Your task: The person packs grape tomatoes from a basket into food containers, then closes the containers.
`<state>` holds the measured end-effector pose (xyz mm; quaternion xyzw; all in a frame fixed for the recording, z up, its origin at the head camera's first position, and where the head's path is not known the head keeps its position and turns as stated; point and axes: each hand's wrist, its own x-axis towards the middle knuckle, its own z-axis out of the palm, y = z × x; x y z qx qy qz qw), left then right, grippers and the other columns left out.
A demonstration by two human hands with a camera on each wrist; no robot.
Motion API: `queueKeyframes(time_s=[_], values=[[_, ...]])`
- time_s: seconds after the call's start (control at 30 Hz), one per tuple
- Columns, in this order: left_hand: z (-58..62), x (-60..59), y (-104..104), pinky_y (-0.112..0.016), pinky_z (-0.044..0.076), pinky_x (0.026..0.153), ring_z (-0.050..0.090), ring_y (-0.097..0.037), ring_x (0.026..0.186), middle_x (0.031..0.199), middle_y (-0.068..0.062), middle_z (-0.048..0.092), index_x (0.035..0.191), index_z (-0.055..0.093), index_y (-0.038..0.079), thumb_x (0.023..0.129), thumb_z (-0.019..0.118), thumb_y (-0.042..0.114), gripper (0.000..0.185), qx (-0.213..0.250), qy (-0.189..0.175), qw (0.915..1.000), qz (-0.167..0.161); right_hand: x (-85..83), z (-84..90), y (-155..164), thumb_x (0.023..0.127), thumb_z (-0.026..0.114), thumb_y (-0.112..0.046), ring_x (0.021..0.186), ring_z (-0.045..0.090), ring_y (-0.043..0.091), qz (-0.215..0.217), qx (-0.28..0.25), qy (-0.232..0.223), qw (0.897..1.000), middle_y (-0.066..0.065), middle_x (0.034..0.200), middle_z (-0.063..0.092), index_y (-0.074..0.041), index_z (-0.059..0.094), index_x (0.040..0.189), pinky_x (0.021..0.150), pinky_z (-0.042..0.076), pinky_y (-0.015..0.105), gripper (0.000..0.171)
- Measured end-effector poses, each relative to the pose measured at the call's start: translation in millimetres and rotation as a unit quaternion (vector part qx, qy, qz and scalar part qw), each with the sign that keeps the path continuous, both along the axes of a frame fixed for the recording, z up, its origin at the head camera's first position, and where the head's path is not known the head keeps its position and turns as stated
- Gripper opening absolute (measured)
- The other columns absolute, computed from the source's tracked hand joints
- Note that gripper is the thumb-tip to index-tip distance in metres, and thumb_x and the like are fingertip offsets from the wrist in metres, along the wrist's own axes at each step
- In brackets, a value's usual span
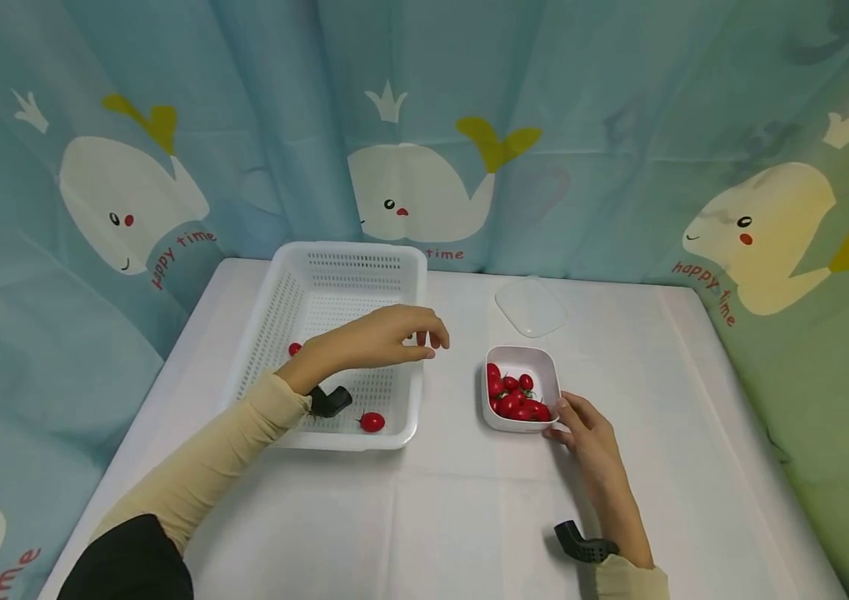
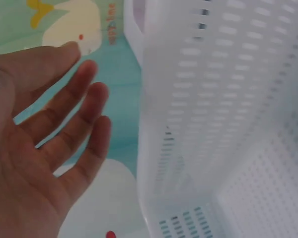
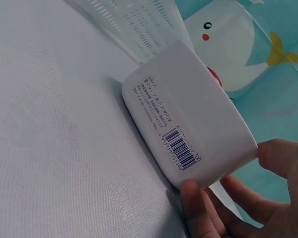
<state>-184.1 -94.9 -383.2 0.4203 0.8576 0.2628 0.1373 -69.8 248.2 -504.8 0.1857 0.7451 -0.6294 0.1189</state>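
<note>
My left hand (image 1: 387,337) hangs over the right rim of a white perforated basket (image 1: 412,367), its fingers loosely bent with nothing between them. In the left wrist view the thumb and fingers (image 2: 92,134) stand apart beside the basket wall. A red cherry tomato (image 1: 372,422) lies in the basket's near right corner; another tomato (image 1: 294,348) shows at the left, partly behind my forearm. My right hand (image 1: 591,437) grips the near right corner of a small white square container (image 3: 188,114), thumb at its rim and fingers low on its side. Several cherry tomatoes (image 1: 517,404) fill the container's bottom.
A clear lid (image 1: 531,307) lies on the white tablecloth (image 1: 461,517) behind the container. A whale-print curtain (image 1: 424,100) borders the table at the back and sides. Black wrist mounts sit on my left wrist (image 1: 330,402) and right wrist (image 1: 585,546).
</note>
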Motion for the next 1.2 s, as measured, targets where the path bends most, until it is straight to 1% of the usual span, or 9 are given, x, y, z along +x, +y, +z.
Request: queueKeyframes(time_s=[0.13,0.27,0.4,0.63,0.73,0.83,0.97,1.07,1.2], values=[[-0.6,6.6,-8,-0.034,0.055,0.091,0.065,-0.014,0.106,0.119,0.005,0.069,0.124,0.068,0.018,0.103,0.067,0.02,0.021,-0.008,0.026,0.9991,0.034,0.1,-0.6,1,0.111,0.049,-0.039,0.108,0.059,-0.002,0.0,-0.006,0.003,1.0,0.013,0.157,0.046,-0.007,0.04,0.157,0.09,0.053,0.011,0.057],[-3.7,11.8,-18,-0.033,0.055,0.089,0.064,-0.018,0.108,0.119,0.0,0.068,0.128,0.065,0.013,0.102,0.069,0.022,0.028,-0.018,0.031,0.9974,0.063,0.2,-1.0,2,0.11,0.049,-0.04,0.105,0.06,-0.003,0.001,-0.005,0.003,1.0,0.014,0.157,0.046,-0.006,0.041,0.156,0.089,0.053,0.01,0.057],[-7.6,14.4,-28,-0.034,0.055,0.091,0.065,-0.018,0.106,0.118,-0.001,0.068,0.126,0.064,0.012,0.102,0.069,0.022,0.027,-0.036,0.028,0.9969,0.064,-0.1,-1.5,2,0.11,0.05,-0.041,0.102,0.061,-0.003,0.002,-0.005,0.005,1.0,0.014,0.157,0.046,-0.006,0.042,0.156,0.09,0.052,0.009,0.058],[-10.8,16.4,-49,-0.036,0.056,0.094,0.066,-0.018,0.103,0.117,0.001,0.069,0.12,0.07,0.018,0.098,0.074,0.023,0.023,-0.096,-0.009,0.9947,0.036,0.5,-1.1,2,0.11,0.05,-0.041,0.099,0.063,-0.004,0.002,-0.007,0.005,1.0,0.015,0.157,0.046,-0.006,0.042,0.156,0.089,0.052,0.009,0.058],[-10.5,17.1,-58,-0.037,0.056,0.093,0.065,-0.018,0.102,0.116,0.001,0.07,0.12,0.072,0.016,0.095,0.077,0.02,0.026,-0.115,-0.031,0.9927,0.017,0.9,-0.7,2,0.11,0.05,-0.04,0.101,0.062,-0.004,0.002,-0.008,0.007,1.0,0.016,0.157,0.045,-0.005,0.041,0.156,0.089,0.052,0.009,0.058],[-12.9,18.0,-67,-0.037,0.055,0.093,0.064,-0.017,0.102,0.117,-0.001,0.071,0.121,0.072,0.015,0.094,0.078,0.019,0.028,-0.13,-0.057,0.9898,0.01,1.2,-1.0,1,0.11,0.049,-0.039,0.103,0.061,-0.003,0.004,-0.007,0.008,1.0,0.015,0.157,0.045,-0.005,0.041,0.156,0.089,0.052,0.009,0.058],[-18.5,20.4,-78,-0.037,0.054,0.093,0.064,-0.017,0.102,0.118,-0.003,0.072,0.122,0.072,0.015,0.094,0.079,0.021,0.03,-0.142,-0.079,0.9865,0.022,0.8,-1.1,2,0.111,0.049,-0.038,0.105,0.06,-0.003,0.004,-0.009,0.01,1.0,0.014,0.156,0.046,-0.005,0.041,0.156,0.09,0.052,0.01,0.056],[-22.7,23.0,-85,-0.038,0.054,0.093,0.063,-0.016,0.1,0.113,-0.002,0.071,0.122,0.071,0.014,0.094,0.078,0.024,0.03,-0.151,-0.091,0.9835,0.041,0.3,-1.7,2,0.111,0.048,-0.038,0.107,0.059,-0.002,0.004,-0.009,0.011,1.0,0.014,0.157,0.045,-0.005,0.041,0.156,0.089,0.053,0.01,0.056],[-26.0,27.5,-93,-0.039,0.054,0.091,0.062,-0.014,0.094,0.104,0.002,0.07,0.121,0.071,0.015,0.095,0.077,0.029,0.03,-0.184,-0.103,0.9752,0.066,0.0,-2.0,2,0.111,0.049,-0.038,0.108,0.059,-0.002,0.004,-0.006,0.008,1.0,0.014,0.158,0.045,-0.005,0.041,0.156,0.089,0.053,0.011,0.056]])
